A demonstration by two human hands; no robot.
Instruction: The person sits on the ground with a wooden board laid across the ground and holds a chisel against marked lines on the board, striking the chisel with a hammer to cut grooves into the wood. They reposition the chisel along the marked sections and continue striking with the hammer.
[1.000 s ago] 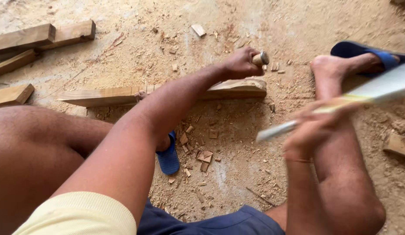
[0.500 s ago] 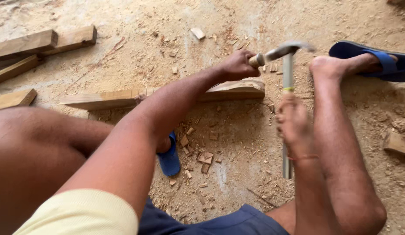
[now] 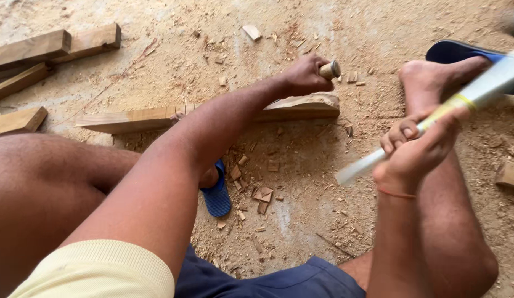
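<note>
Left hand (image 3: pixel 304 74) reaches out over the ground, fist closed around a chisel (image 3: pixel 329 69); only the pale round butt end of its wooden handle shows past the knuckles, blade hidden by the hand. The fist sits just above the far right end of a long wooden plank (image 3: pixel 293 106), which lies flat on the sandy floor (image 3: pixel 174 66), running left to right, partly hidden behind the forearm. Plank's right end looks rough and cut away.

Right hand (image 3: pixel 414 152) is raised near the right knee, well apart from the left hand, fingers wrapped tight round a pale hammer handle (image 3: pixel 433 118) with a yellow band just beside the thumb. Handle slants up to the right and is blurred; head of the tool is a smear at the frame's top right corner. Thin red thread on the right wrist.

Wood chips (image 3: pixel 261 194) scattered on the floor below the plank, between the legs. Blue sandal (image 3: pixel 217 194) under the left foot, another blue sandal (image 3: pixel 461 51) beyond the right foot. Stack of squared timber pieces (image 3: pixel 53 47) at upper left, a short block (image 3: pixel 17 120) at left edge. No packages, labels or signs to be seen
</note>
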